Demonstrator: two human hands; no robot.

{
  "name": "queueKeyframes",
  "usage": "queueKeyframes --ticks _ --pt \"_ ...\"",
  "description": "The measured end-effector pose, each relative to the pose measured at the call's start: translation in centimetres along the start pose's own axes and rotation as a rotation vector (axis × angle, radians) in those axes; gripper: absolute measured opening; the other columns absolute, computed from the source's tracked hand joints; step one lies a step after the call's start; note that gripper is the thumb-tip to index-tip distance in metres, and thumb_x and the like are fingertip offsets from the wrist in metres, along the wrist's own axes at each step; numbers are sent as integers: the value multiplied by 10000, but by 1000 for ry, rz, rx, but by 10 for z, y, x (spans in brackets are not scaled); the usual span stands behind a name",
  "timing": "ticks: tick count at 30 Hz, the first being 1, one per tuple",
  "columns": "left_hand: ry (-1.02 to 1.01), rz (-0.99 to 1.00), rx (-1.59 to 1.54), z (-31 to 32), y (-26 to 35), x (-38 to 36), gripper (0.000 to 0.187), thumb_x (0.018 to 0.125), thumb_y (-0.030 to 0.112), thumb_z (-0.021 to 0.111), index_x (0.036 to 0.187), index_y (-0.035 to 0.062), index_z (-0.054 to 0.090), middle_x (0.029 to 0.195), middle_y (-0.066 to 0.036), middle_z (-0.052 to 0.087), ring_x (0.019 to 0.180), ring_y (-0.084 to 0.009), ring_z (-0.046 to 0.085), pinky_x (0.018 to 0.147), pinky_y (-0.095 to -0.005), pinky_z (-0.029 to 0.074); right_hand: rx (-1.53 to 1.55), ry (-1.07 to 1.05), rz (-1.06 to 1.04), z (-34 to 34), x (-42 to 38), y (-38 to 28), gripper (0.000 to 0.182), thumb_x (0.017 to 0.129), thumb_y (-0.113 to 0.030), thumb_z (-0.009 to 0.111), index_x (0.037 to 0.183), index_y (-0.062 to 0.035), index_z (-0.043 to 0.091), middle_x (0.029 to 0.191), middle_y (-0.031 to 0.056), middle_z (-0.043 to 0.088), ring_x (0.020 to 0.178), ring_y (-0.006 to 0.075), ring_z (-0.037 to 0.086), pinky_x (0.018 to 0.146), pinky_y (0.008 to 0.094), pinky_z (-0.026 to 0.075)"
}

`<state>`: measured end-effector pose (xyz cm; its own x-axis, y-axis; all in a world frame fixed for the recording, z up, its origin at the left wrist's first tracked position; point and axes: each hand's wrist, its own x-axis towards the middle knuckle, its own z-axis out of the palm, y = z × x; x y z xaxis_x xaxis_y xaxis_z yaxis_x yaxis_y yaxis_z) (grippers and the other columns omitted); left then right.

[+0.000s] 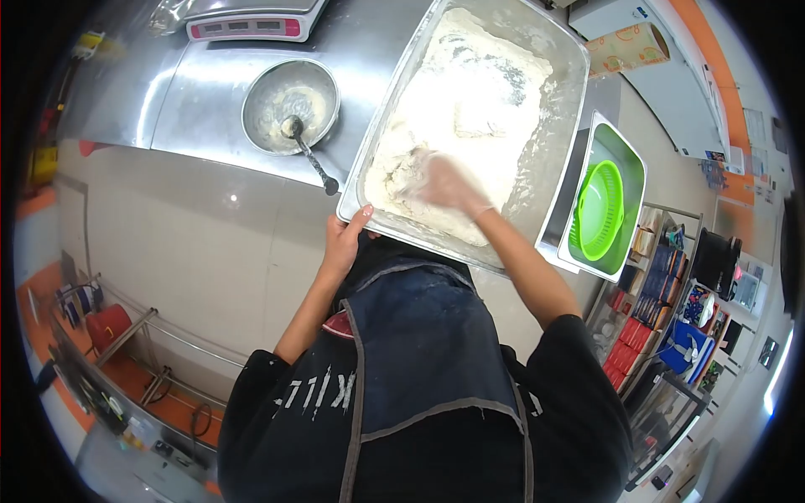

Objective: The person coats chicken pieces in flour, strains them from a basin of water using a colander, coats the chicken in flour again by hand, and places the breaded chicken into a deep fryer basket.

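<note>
Two hands work at a large steel tray (560,109) of flour that rests on a steel bench (210,101), seen from above in a strongly curved picture. At the far left the scene bends into the dark edge, and the things on the floor there are hard to make out. Further right, on the bench, a metal bowl (289,105) holds some pale paste and a ladle (309,151) whose handle hangs over the rim. Behind the bowl a scale (251,25) is cut off by the top edge.

The left hand (344,239) grasps the near left corner of the tray, with the thumb on the rim and the fingers hidden under it. The right hand (449,186) lies inside the tray on the flour (470,92), near the front wall; it is blurred and covered in white, so I cannot tell if its grip is released or clenched. The near rim of the tray is hidden behind the person's dark apron (419,335).

At the right, a green colander (599,210) sits in a green tub (633,172).
</note>
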<state>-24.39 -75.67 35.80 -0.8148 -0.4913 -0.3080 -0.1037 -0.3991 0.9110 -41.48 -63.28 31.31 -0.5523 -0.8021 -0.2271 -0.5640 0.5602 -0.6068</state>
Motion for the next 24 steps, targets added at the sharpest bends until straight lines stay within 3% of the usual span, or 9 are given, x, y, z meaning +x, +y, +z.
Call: queueKeyframes --ticks 3,6,9,12,14,16,19,21,24 --pt "12 0 35 0 5 0 167 840 141 523 785 -4 583 654 -46 589 564 -97 533 522 -229 418 -180 -177 16 17 -2 -42 519 704 -355 617 908 116 538 898 251 572 864 336 559 798 367 437" --pt "17 -15 71 0 4 0 164 841 140 525 790 -5 583 657 -47 590 562 -96 532 521 -228 418 58 -452 310 15 9 -50 524 683 -343 610 958 99 554 1066 253 536 968 307 548 844 353 433" --pt "-5 -35 76 1 7 0 165 841 142 526 797 -7 582 661 -48 591 561 -94 532 520 -227 417 437 -489 105 -7 4 -26 510 691 -360 596 956 75 574 1124 240 507 1052 291 497 897 342 388" --pt "-15 -62 55 0 5 -2 170 841 148 528 799 -8 582 663 -50 591 561 -95 532 519 -227 416 876 -655 206 -32 -5 15 462 795 -327 510 1102 18 517 1195 237 452 1151 250 411 972 339 313" --pt "-21 -57 50 1 3 -1 175 840 152 530 799 -9 581 662 -51 590 561 -96 533 519 -227 416 -244 -359 -93 -36 -3 33 420 827 -282 494 1130 11 500 1157 219 493 1110 269 456 954 356 344" --pt "-28 -28 72 0 0 0 181 841 157 532 799 -11 581 659 -52 589 562 -98 532 519 -227 416 -391 -327 481 -90 1 21 512 798 -305 536 1178 27 445 1176 210 483 1115 291 454 960 361 346" --pt "-23 -47 53 0 -1 -1 181 841 156 531 795 -12 582 654 -52 587 564 -97 532 519 -226 415 -532 262 95 -102 8 48 570 717 -284 611 1172 14 442 996 208 559 970 282 537 876 347 414" --pt "-27 -50 56 1 3 -2 180 841 155 530 793 -10 584 651 -52 586 565 -97 531 519 -226 414 -519 284 7 -68 22 81 560 706 -294 619 1139 21 456 939 209 570 952 288 538 866 339 422" --pt "-43 -40 84 -2 4 1 178 840 154 531 791 -9 586 650 -52 586 565 -97 531 521 -226 413 -470 63 152 -44 20 61 459 703 -355 609 947 28 541 838 202 584 914 281 550 806 341 441"
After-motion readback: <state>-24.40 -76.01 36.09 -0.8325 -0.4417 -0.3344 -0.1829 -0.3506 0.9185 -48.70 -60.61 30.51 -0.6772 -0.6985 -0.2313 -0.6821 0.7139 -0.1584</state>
